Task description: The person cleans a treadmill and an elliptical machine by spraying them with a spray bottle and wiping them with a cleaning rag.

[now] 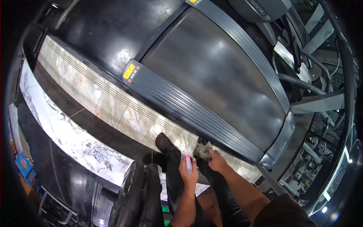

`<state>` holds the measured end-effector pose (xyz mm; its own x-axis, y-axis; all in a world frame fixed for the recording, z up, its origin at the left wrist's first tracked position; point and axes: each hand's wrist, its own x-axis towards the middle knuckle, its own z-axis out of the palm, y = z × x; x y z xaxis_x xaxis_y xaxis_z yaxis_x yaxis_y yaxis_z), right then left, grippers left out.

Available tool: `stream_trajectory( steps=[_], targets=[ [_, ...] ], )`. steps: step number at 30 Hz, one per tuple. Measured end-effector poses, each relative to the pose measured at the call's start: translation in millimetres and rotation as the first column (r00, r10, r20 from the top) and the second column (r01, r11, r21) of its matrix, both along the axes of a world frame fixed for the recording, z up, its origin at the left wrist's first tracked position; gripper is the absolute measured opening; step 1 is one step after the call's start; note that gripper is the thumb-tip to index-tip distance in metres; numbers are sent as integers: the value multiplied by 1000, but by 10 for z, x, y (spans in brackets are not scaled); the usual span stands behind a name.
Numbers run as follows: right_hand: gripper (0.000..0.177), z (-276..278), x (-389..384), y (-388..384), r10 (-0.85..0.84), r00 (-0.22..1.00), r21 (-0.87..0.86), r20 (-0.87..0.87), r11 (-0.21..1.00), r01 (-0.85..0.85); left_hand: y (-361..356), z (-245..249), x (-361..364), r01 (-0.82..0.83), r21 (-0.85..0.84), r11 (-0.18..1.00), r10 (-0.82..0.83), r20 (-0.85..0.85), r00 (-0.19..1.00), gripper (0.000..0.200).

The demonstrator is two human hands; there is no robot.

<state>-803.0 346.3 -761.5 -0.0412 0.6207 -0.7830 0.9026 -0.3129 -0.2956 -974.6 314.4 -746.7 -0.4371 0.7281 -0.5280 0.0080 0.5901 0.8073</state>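
My left hand is wrapped round a small translucent bottle with a bright pink top. The top points away from me, towards the treadmill. Close on its right, my right hand grips a crumpled greyish cloth, which bunches out past the fingertips. Both hands are in front of my legs, over a marble-patterned step. One dark-covered foot rests on that step. The cloth overlaps my other leg and foot in this view.
Beyond the step is a treadmill with a dark belt and a ribbed side rail. Metal bars of gym equipment stand on the right. A white marble-patterned ledge and black padded shapes lie to the left.
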Motion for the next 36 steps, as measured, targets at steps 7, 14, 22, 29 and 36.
stream_trajectory(
  steps=[7,14,22,29,36],
  targets=[
    [50,891,-229,-196,14,994,-139,-112,990,-29,-122,1205,-105,101,68,993,-100,-27,995,18],
    [54,1633,-779,-61,-3,988,-266,-153,963,-38,-16,2809,-442,202,155,967,-199,-38,979,20],
    [49,3153,-969,758,-13,972,-22,-236,1000,8,13,3814,-920,235,268,934,-214,-106,971,20],
    [48,4390,-486,1146,28,982,71,-186,997,-15,371,4823,-1185,297,291,909,-256,-171,951,20],
    [50,4842,-391,1237,48,973,72,-225,997,-33,490,5161,-1450,249,206,946,-222,-148,964,22]
  ],
)
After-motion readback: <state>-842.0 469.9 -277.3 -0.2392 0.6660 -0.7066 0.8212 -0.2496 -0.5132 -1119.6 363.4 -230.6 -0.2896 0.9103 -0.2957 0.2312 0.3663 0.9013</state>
